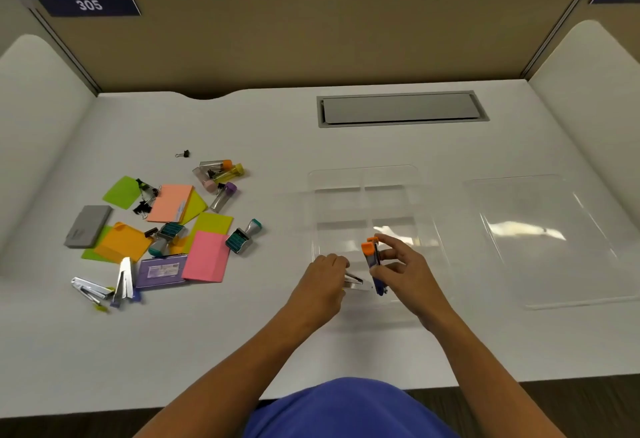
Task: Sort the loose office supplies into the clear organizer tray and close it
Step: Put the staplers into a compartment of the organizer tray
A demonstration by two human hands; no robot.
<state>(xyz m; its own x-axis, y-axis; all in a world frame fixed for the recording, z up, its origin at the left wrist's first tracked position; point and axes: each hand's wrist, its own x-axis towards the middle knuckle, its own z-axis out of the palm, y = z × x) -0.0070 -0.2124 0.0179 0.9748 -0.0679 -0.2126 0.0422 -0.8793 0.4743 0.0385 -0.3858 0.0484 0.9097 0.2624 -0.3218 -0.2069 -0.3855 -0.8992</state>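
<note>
Now both hands on staplers over tray's near edge.

A white desk with a grey cable hatch, backed by a tan partition.

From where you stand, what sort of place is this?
Probably an office or study cubicle: tan partition panels wall in a white desk, a number plate reading 305 marks the booth, and a cable hatch sits in the desktop.

My left hand pinches a silver stapler, my right hand grips an orange-blue stapler, both over the clear tray; supplies pile far left, lid right.
</note>
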